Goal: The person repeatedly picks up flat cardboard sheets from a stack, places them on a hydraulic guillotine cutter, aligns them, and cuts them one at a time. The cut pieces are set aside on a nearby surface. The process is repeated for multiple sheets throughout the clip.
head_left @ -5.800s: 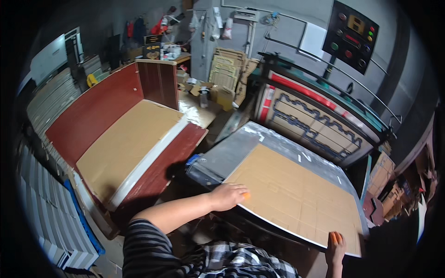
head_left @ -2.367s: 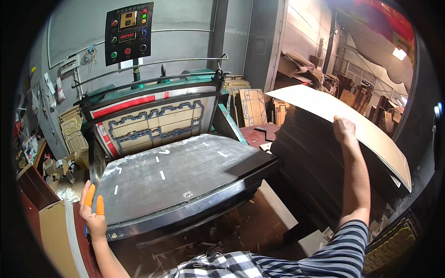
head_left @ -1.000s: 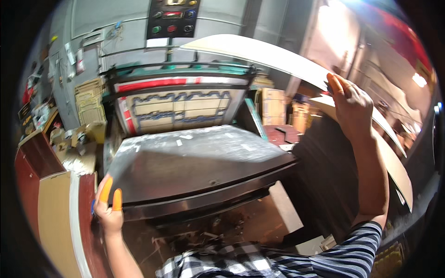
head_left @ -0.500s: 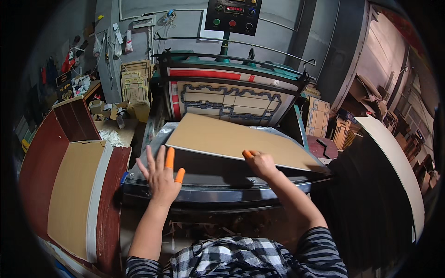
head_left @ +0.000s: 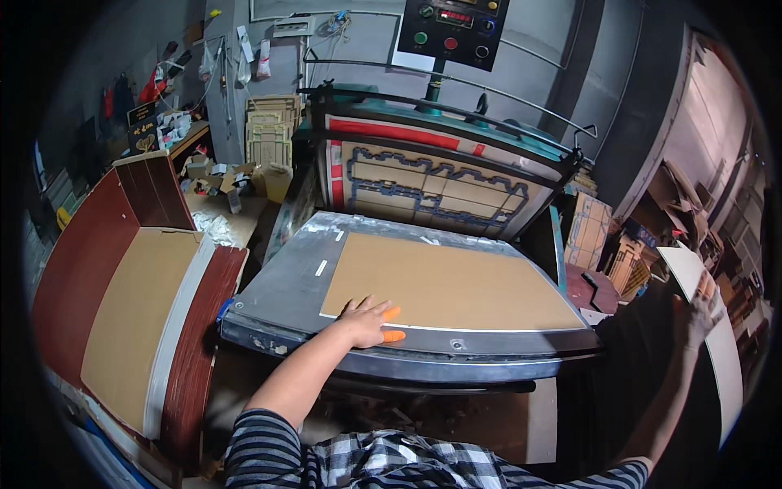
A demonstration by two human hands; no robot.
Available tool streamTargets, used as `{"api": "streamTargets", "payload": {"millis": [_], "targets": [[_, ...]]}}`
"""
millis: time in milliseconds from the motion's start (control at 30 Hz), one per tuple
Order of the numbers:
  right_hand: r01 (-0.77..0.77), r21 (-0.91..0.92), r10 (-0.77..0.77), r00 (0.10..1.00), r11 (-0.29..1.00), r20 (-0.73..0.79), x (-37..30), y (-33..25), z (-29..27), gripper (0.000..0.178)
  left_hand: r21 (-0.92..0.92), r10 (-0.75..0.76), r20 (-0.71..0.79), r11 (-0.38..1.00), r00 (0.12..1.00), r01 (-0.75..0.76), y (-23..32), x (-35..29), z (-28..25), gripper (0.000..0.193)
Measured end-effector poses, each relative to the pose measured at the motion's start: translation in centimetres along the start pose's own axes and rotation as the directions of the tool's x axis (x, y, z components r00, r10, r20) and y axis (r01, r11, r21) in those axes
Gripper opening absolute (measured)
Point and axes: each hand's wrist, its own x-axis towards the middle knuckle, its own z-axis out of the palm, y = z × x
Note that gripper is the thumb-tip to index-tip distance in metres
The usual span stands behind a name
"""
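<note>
A brown cardboard sheet [head_left: 448,281] lies flat on the metal bed [head_left: 285,269] of a press. My left hand [head_left: 364,320] rests over its near edge, toward the left corner, with fingers spread and orange finger covers on two of them. Out at the far right, my right hand [head_left: 692,319] reaches to the top of a pale board [head_left: 723,359]. Its fingers look stretched and apart, slightly blurred, touching or just over the board. Facing the bed, the raised plate carries a die board [head_left: 432,189] with dark cutting outlines.
A control box [head_left: 452,33] with buttons stands above the press. At the left, a dark red stand [head_left: 81,261] holds more brown board [head_left: 134,301]. Die boards [head_left: 588,228] lean beside the press on the right. A cluttered table [head_left: 236,208] stands behind on the left.
The tilted cardboard sheet has come down flat on the bed. My right hand has let go of it and moved far right to the pale board. My left hand now rests on the sheet's edge.
</note>
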Motion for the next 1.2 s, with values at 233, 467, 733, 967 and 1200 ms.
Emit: {"api": "streamTargets", "payload": {"millis": [233, 467, 733, 967, 1200], "targets": [[-0.112, 0.117, 0.088, 0.978, 0.987, 0.188, 0.0, 9.0, 10.1, 0.053, -0.028, -0.055, 0.043, 0.998, 0.998, 0.057, -2.9, 3.2, 0.4, 0.078], [0.107, 0.128, -0.057, 0.939, 0.986, -0.34, -1.9, 1.2, 6.0, 0.051, -0.059, -0.136, 0.045, 0.989, 0.99, 0.138, -5.1, 4.6, -0.6, 0.066], [0.201, 0.892, -0.864, 0.405, 0.404, 0.3, -15.0, -26.5, 2.4, 0.084, -0.09, -0.144, -0.011, 0.986, 0.99, 0.142, -3.7, 2.8, 0.4, 0.069], [0.192, 0.894, -0.892, 0.301, 0.404, 0.338, -16.0, -31.6, 2.9, 0.063, -0.073, -0.251, 0.031, 0.965, 0.967, 0.253, -4.4, 2.1, -1.3, 0.065], [0.192, 0.954, -0.946, 0.272, 0.231, 0.175, -16.3, -30.3, 4.3, 0.066, -0.133, -0.448, 0.014, 0.885, 0.894, 0.445, -8.0, 1.2, -0.6, 0.081]]}}
